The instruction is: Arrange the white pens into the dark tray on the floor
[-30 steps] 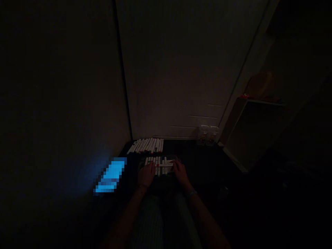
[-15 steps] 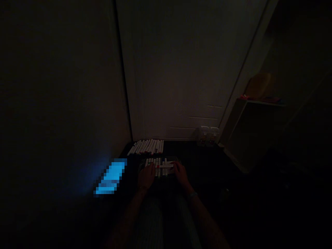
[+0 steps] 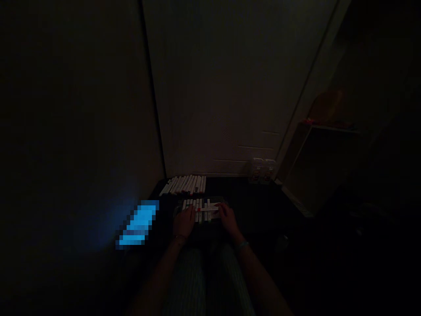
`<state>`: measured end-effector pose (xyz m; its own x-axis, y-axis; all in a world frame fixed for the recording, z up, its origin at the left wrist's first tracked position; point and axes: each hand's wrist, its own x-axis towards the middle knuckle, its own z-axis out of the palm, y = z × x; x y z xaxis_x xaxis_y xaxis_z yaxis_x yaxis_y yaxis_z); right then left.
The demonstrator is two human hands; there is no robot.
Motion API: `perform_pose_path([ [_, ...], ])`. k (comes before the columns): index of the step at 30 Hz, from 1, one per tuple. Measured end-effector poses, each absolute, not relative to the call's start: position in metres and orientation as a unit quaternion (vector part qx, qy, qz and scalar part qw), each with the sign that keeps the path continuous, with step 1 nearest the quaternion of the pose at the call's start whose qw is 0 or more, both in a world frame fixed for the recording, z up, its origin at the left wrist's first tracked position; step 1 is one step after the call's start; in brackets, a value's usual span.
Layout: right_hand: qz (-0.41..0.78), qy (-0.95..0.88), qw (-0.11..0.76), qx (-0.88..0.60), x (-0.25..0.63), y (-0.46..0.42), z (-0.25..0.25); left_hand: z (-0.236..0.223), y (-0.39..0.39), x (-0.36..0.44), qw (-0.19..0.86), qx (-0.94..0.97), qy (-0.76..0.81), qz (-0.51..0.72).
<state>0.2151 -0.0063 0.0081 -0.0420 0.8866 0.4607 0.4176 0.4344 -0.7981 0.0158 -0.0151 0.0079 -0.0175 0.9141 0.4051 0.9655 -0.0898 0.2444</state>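
In the dim light, a white marker (image 3: 208, 209) with a red band lies sideways between my two hands. My left hand (image 3: 184, 222) has its fingers closed at the marker's left end. At the other end, my right hand (image 3: 228, 217) pinches it between thumb and fingers. Below it, several white markers (image 3: 200, 217) stand side by side in a clear case (image 3: 178, 207), whose edges are hard to make out. The fingertips of both hands are partly lost in the dark.
A row of white markers (image 3: 184, 184) lies at the back left of the dark table (image 3: 259, 206). Two clear containers (image 3: 262, 171) stand near the back wall. A glowing blurred screen (image 3: 140, 224) is at the left, and a shelf unit (image 3: 305, 153) rises at the right.
The view has shifted very slightly. Both hands stay at the marker in nearly the same pose, and no object has visibly changed place.
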Motion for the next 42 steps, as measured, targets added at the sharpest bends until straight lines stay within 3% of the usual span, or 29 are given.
perform_pose_path([
  [42,0.227,-0.687,0.499,-0.477,0.2155,-0.0071,0.0093,0.0064,-0.0135,0.0128,0.055,-0.713,-0.660,-0.230],
])
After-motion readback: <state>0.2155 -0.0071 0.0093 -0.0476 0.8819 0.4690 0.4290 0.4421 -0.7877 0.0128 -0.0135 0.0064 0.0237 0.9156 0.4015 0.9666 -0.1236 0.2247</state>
